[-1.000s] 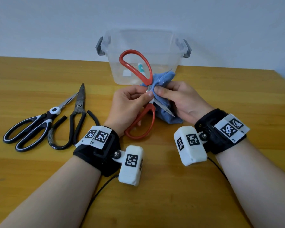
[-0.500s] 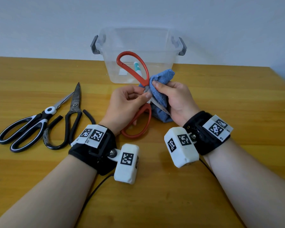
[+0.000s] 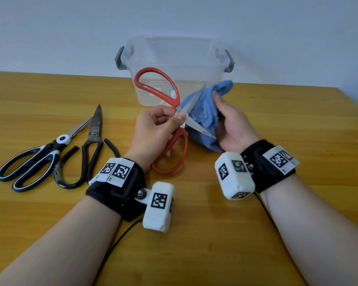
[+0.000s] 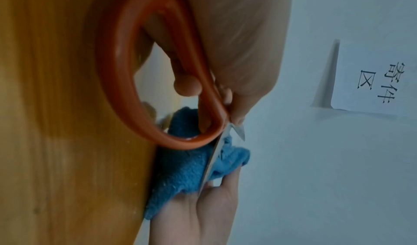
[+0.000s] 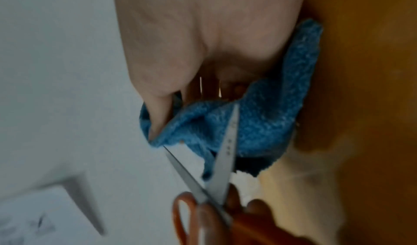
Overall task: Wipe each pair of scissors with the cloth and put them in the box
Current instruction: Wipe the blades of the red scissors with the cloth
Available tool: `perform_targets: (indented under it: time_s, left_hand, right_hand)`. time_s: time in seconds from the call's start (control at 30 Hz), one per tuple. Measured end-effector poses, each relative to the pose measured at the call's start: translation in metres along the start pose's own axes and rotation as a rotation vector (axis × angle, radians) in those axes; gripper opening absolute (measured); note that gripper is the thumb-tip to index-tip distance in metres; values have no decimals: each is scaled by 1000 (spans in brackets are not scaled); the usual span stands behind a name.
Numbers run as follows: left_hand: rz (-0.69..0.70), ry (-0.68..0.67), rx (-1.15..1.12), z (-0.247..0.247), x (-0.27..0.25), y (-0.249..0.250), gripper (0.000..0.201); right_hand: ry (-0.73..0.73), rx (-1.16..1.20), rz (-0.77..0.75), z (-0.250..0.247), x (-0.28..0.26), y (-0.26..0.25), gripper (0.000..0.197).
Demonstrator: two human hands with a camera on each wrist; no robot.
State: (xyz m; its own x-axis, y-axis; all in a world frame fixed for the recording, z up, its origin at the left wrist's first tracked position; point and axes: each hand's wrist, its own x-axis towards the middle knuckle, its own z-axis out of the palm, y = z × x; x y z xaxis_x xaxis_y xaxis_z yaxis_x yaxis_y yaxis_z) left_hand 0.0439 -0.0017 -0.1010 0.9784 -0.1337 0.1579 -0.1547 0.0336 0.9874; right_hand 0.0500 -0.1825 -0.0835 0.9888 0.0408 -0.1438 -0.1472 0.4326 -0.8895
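While left hand (image 3: 153, 129) pinches pivot of red-handled steel scissors (image 3: 181, 115), blades spread, we draw blue terry cloth (image 3: 205, 112), clutched in right hand (image 3: 232, 124), tipward, fingers (image 3: 216, 98) off edges.

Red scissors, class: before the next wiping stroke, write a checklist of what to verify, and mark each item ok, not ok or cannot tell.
1. Left hand has a firm grip on the red scissors at the pivot: ok.
2. Blades spread open so that the cloth can reach them: ok.
3. Right hand holds the blue cloth behind the blades: ok.
4. Right fingers kept off the bare blade edges: cannot tell.
5. Clear box open and ready behind the hands: ok.
6. Black-and-white scissors and black scissors wiped and boxed: not ok, both lie on the table.
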Motion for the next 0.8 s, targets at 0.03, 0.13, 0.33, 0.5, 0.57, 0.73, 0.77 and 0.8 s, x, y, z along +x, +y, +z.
perform_targets:
  time_s: [0.03, 0.13, 0.33, 0.5, 0.57, 0.73, 0.77, 0.8]
  left_hand:
    - [3, 4, -3, 0, 0, -1, 17]
    - [16, 1, -3, -1, 1, -4, 18]
    - [-5, -50, 33, -2, 1, -5, 13]
    - [4, -102, 94, 0, 0, -3, 15]
    - [8, -102, 102, 1, -1, -2, 12]
    - [-6, -91, 132, 2, -1, 1, 10]
    - [-14, -92, 128, 2, -2, 1, 10]
    - [-20, -95, 124, 2, -2, 2, 10]
  right_hand:
    - [-21, -58, -15, 1, 1, 2, 67]
    - [-83, -279, -58, 6, 0, 6, 38]
    - [-88, -452, -119, 6, 3, 11, 12]
    - [-20, -308, -98, 5, 1, 10, 11]
    - [16, -269, -99, 7, 0, 11, 13]
    - [131, -57, -48, 5, 4, 8, 36]
    - [157, -14, -32, 4, 5, 6, 40]
    - [170, 29, -16, 2, 6, 5, 44]
